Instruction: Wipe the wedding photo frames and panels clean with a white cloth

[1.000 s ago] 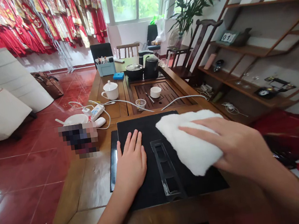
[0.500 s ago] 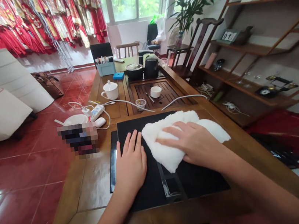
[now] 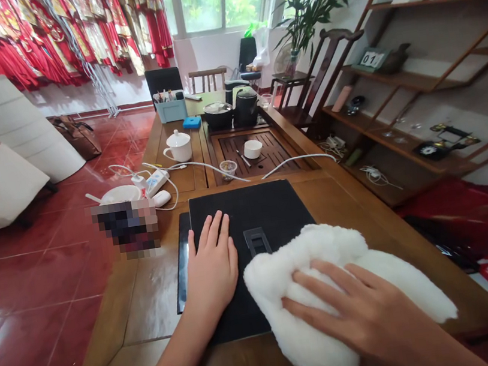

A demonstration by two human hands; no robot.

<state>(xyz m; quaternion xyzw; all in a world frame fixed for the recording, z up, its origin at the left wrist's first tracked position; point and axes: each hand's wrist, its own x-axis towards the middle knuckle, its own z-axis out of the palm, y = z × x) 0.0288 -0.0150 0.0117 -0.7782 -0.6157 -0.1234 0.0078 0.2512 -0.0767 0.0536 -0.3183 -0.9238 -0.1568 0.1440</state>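
Note:
A flat black panel (image 3: 250, 206) lies on the wooden table, with a small raised rectangular frame (image 3: 256, 242) on its surface. My left hand (image 3: 213, 260) rests flat on the panel's left part, fingers stretched forward, holding nothing. In my right hand (image 3: 355, 300) is a fluffy white cloth (image 3: 305, 295), pressed down under spread fingers over the panel's near right corner. The cloth hides that corner and hangs past the near edge. Under the panel's left side, a glossy dark slab (image 3: 181, 286) sticks out.
Beyond the panel run white cables (image 3: 212, 166), near a white mouse (image 3: 162, 198) and a power strip (image 3: 156, 182). A lidded white cup (image 3: 178, 147) stands farther back. On the slatted tea tray (image 3: 224, 143) sits a small white bowl (image 3: 252, 149). Shelves (image 3: 398, 119) line the right.
My right hand has drawn the white cloth toward me and to the right, from the panel's far part to its near right corner, uncovering the raised frame. My left hand has stayed put.

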